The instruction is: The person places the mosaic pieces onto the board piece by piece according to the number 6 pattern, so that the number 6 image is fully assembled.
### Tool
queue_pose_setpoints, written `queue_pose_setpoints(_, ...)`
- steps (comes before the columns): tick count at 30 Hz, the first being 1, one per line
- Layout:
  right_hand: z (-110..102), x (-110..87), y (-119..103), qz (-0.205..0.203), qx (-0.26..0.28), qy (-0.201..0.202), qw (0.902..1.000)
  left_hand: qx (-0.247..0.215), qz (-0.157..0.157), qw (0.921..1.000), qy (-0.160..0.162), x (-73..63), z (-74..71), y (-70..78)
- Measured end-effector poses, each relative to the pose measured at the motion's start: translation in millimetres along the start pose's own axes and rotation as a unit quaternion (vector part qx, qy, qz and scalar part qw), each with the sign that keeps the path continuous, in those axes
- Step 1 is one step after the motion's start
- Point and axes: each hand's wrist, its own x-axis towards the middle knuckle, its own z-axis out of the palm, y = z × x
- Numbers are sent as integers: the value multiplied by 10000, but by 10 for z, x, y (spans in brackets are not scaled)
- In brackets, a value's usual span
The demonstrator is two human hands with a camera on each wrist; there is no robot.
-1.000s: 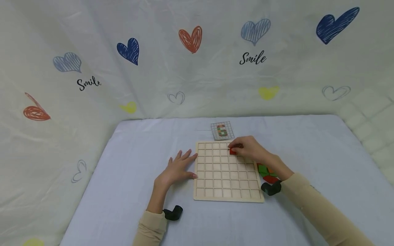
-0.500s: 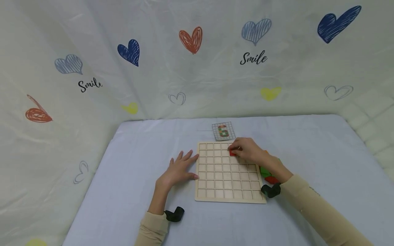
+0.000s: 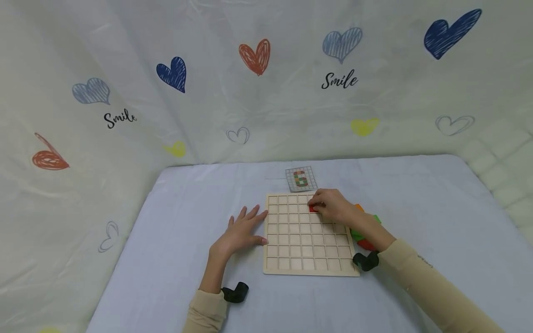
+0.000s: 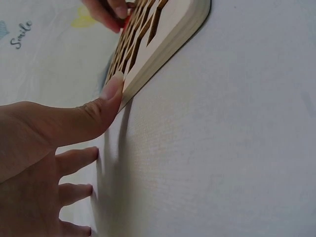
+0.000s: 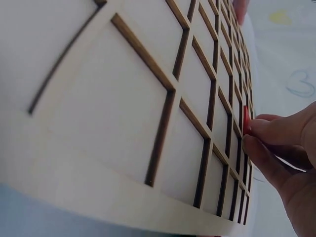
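A pale wooden board (image 3: 295, 251) with a grid of square recesses lies on the white-covered table. My right hand (image 3: 332, 205) pinches a red tile (image 3: 312, 209) at a recess near the far edge of the board. In the right wrist view, thumb and fingers meet at the red tile (image 5: 246, 120), which sits against the grid; its lower part is hidden. My left hand (image 3: 239, 235) is spread beside the board's left edge. The left wrist view shows the left thumb (image 4: 111, 90) resting against the board's rim, other fingertips down on the cloth.
A gridded card (image 3: 301, 179) printed with a 6 in coloured squares lies just beyond the board. To the right is a loose pile of red, green and orange tiles (image 3: 366, 244), partly covered by the right forearm. A patterned curtain (image 3: 258, 106) hangs behind the table.
The red tile has shifted slightly left and toward the near side, with the right hand's fingers still on it. Left hand and board stay in place.
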Motion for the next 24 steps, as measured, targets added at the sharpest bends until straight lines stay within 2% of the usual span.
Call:
queue_pose_setpoints(5,-69,-81,-22,170,148,15,9997,58,28,10000,10,8,18,-6)
queue_pose_setpoints(12,-276,-265,-24,597,253,60,9979,104,124,9999,-4,-3,5,-11)
queue_pose_setpoints(24,-489,-633,121,993,-140,84,9949,67,19,10000,36,-4,3,25)
